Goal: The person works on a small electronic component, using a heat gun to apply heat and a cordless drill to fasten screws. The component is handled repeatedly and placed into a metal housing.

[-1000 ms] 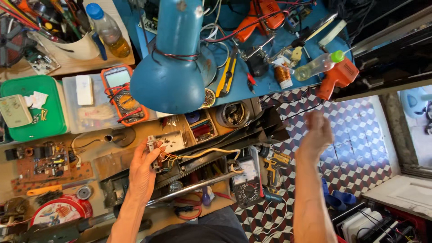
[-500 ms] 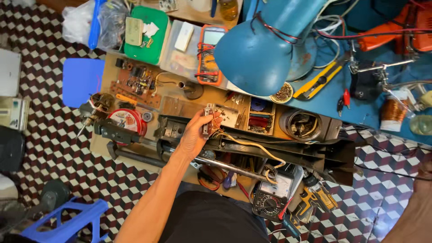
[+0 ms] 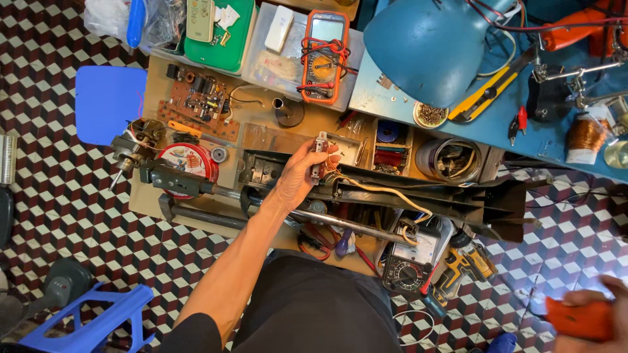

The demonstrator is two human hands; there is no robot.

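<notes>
Where the workbench [image 3: 154, 196] fills the middle of the view above a checkered floor [image 3: 59, 216], we see its largest items first: a blue lamp shade [image 3: 428, 46] at the far right and a long black plastic housing [image 3: 418, 196] lying across the near edge, with a beige cable running along it. Farther left we find a brown circuit board [image 3: 199, 104], a round red-and-white tin [image 3: 190, 163] just near of it, and, toward the far edge, an orange multimeter [image 3: 324, 55] resting on a clear plastic box. A second, black meter [image 3: 412, 261] lies at the near right beside a yellow-and-black drill [image 3: 464, 265]. Our left hand [image 3: 297, 180] is closed around a small switch part [image 3: 320, 153] with attached wires, holding it upright just above the left end of the housing, fingers pinching its sides. Our right hand [image 3: 598, 314], blurred at the near right corner and well apart from the bench, is clenched around an orange tool handle [image 3: 579, 318] over the floor.
</notes>
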